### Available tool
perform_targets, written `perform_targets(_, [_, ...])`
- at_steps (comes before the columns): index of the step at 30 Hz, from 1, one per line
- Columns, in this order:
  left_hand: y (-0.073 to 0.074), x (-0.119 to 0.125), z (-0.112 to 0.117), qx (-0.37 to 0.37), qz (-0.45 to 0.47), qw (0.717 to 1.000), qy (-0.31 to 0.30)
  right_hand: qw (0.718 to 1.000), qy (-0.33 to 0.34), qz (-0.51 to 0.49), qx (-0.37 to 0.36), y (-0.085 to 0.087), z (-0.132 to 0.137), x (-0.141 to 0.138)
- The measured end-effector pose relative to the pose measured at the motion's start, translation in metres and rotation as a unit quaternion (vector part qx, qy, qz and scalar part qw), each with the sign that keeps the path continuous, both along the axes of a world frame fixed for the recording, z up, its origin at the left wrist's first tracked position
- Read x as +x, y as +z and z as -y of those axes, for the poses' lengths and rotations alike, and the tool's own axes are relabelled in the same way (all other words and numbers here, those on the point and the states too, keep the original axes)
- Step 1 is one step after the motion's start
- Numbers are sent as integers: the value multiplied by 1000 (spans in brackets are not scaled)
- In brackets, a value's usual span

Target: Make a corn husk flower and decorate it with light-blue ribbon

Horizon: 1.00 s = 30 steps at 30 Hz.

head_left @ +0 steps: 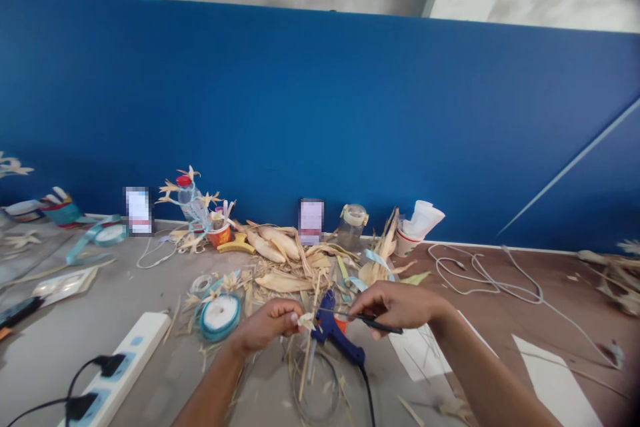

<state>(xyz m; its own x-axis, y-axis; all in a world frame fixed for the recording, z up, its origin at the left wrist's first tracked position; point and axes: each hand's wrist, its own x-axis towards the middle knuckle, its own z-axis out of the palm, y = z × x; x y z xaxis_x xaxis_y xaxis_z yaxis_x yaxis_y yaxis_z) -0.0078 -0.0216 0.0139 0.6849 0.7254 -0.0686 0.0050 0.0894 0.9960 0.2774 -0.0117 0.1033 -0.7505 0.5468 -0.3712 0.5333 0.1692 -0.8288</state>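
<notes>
Near the front middle of the table, my left hand [273, 325] pinches a small pale corn-husk piece [306, 322] between thumb and fingertips. My right hand [390, 307] is closed around a slim tool with a black handle [384, 325]. Its thin metal end points left toward the husk piece, but its exact kind is unclear. Between and just below the hands lies a blue glue gun [343, 341] with a black cord. A coil of thin wire [330, 400] and a straw-coloured stick sit under it.
Dried corn husks [280, 280] are heaped behind the hands. A teal ribbon spool [220, 317] and a white power strip [125, 367] stand left. Along the blue partition are a bottle [193, 207] with husk flowers, a lidded jar [353, 227] and a paper cup [407, 243]. White cable [493, 273] lies right.
</notes>
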Motion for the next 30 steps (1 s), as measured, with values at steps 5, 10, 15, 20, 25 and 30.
perform_targets(5, [5,3,1,-3,-20,1000,-8,998,44,24,35,10,-1,0])
perform_targets(10, [1,3,0,-10,-21,999,-22,998,44,39,39,14,-1,-1])
perform_targets(15, [-2,1,-1,-13,-28,999,-18,998,41,43,30,17,1,-2])
perform_targets(20, [-2,1,-1,-10,-20,1000,-18,998,40,44,34,19,2,-2])
perform_targets(25, [-1,1,-1,-11,-22,1000,-12,998,43,38,35,16,2,-1])
perform_targets(30, [0,1,0,-16,-11,1000,-14,998,42,32,40,12,3,0])
